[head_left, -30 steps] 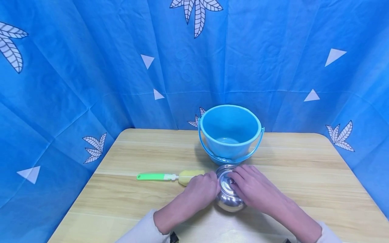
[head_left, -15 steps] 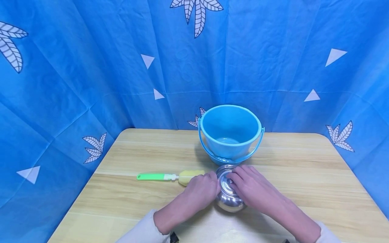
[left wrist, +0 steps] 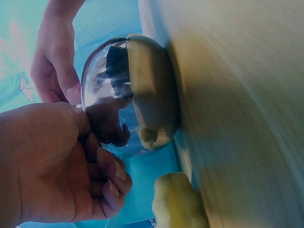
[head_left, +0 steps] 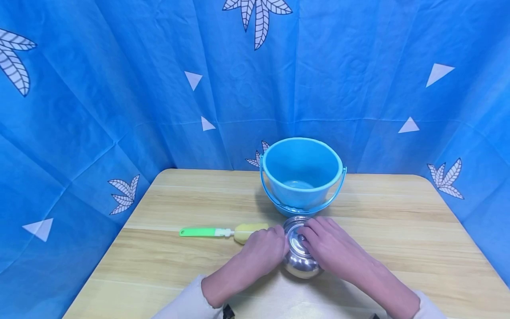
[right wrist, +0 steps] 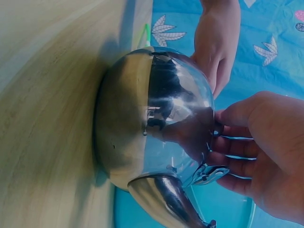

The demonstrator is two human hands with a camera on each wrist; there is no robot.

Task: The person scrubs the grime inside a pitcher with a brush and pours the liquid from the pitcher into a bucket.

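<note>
Head view: a shiny metal pot (head_left: 301,267) stands upright on the wood-grain table (head_left: 159,261), between the two hands. Its lid (head_left: 295,241) sits on top. The right hand (head_left: 330,248) comes over from the right, thumb and fingertips closed about the lid's small knob (head_left: 303,238); the right wrist view shows them meeting along the pot's upper edge, with the palm clear of the body. The left hand (head_left: 264,249) is curled at the pot's left side. Its thumb and forefinger pinch at the upper rim, though the exact spot is hidden, while the other fingers fold inward below them, as the left wrist view shows. A curved spout (right wrist: 159,199) juts from the pot toward the light-blue bucket (head_left: 295,197) just beyond; whether pot and bucket touch I cannot tell. Beside the left hand lies a brush with a yellow sponge head (head_left: 247,230) and a green handle (head_left: 198,232) pointing left. A blue patterned curtain (head_left: 338,66) hangs behind the table.
</note>
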